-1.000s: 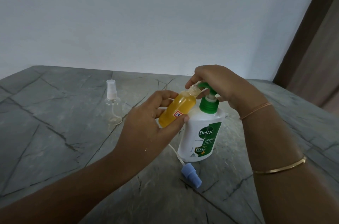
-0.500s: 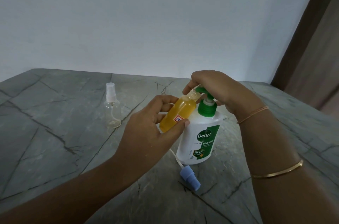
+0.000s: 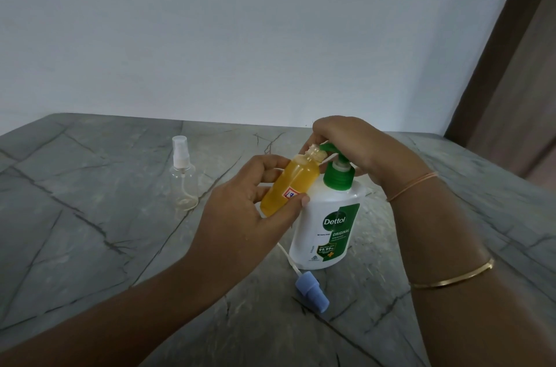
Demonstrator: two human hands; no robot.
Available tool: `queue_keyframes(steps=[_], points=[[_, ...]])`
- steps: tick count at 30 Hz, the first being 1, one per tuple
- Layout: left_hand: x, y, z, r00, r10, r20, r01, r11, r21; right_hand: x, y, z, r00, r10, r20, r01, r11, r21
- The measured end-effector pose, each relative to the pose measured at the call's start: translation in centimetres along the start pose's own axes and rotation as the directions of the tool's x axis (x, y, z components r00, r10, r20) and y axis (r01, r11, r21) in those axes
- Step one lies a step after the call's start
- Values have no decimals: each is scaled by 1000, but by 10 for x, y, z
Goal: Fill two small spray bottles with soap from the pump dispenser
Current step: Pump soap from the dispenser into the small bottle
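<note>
Left hand (image 3: 240, 216): fingers and thumb wrapped round the lower half of the small bottle (image 3: 288, 183), holding it off the desk (image 3: 90, 246). The bottle looks nearly full of orange soap. Its long axis is tilted, base toward me and left, open mouth up and right, touching the tip of the green spout (image 3: 326, 147).

Right hand (image 3: 346, 144): fingers curled over the pump head of the soap dispenser (image 3: 328, 225), which stands upright just right of the bottle.

My read: another press needs the mouth right under the spout; overflow is the risk.

Blue spray cap (image 3: 313, 296) lies nearer me. Second bottle (image 3: 183, 177), empty and capped, stands well apart on the left, nearer the left hand.
</note>
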State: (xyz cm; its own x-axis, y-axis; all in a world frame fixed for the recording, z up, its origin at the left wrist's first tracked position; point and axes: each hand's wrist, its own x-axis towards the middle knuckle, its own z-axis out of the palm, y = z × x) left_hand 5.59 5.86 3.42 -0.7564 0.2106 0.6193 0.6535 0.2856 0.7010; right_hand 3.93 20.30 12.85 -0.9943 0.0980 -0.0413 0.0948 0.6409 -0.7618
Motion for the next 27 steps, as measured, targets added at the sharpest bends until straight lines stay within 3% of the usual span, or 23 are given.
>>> queue_keyframes(steps=[5,18,27], points=[[-1,-1,1,1000,-17,18,18,1000,-6,1,-3,-2,996,-70,-58,66,996,-58],[-1,-2,3,999,-47,3,47,997,-62,2,2,-2,999,24,21,-25,998,51],[-2,-1,5,996,-91,21,93,989,-112,6,3,-1,1000,2,-5,-2,996,91]])
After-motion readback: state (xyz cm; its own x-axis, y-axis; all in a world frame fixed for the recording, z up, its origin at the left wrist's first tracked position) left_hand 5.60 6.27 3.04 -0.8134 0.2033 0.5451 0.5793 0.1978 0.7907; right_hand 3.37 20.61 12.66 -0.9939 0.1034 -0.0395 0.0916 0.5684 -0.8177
